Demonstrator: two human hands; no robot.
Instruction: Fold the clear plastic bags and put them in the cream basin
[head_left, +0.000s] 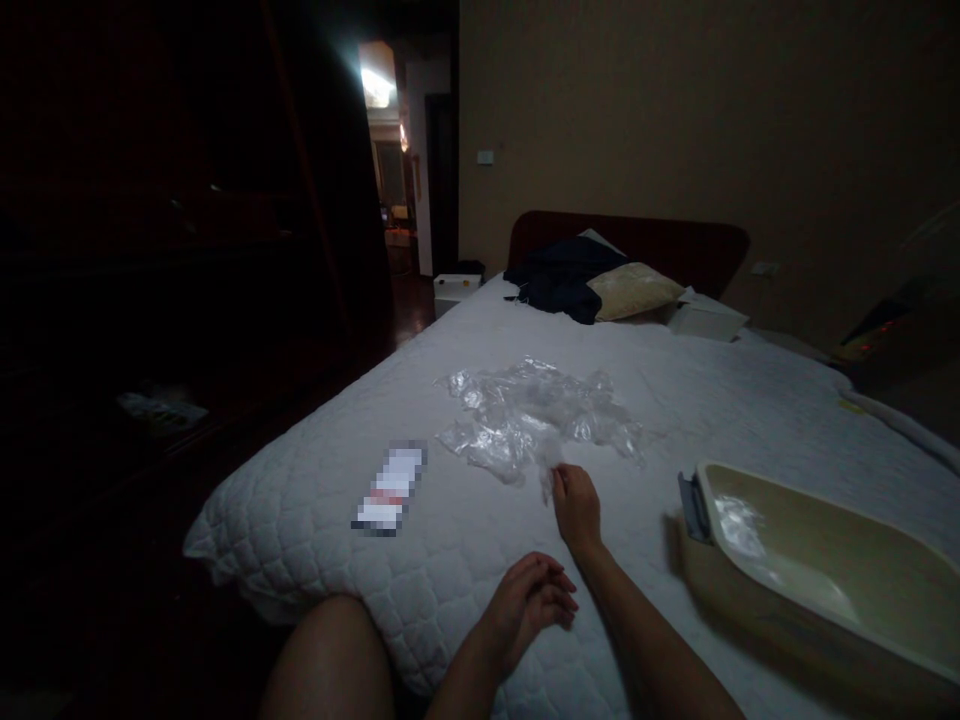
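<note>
Several clear plastic bags (525, 410) lie in a crumpled heap on the white quilted bedspread (300, 500). My right hand (577, 505) is at the near edge of the heap, its fingers pinched on a piece of clear plastic bag (547, 480). Lower and to the left, my left hand (531, 600) hovers over or rests on the bed, palm turned inward. Its fingers are loosely curved and apart, with nothing in them.
A pale plastic storage bin (810, 600) with a grey latch stands on the right, some clear plastic inside. A blurred-out phone-shaped object (390, 490) lies on the left. Dark clothing (562, 275), a beige pillow (637, 290) and a white box (709, 318) are near the headboard (675, 235).
</note>
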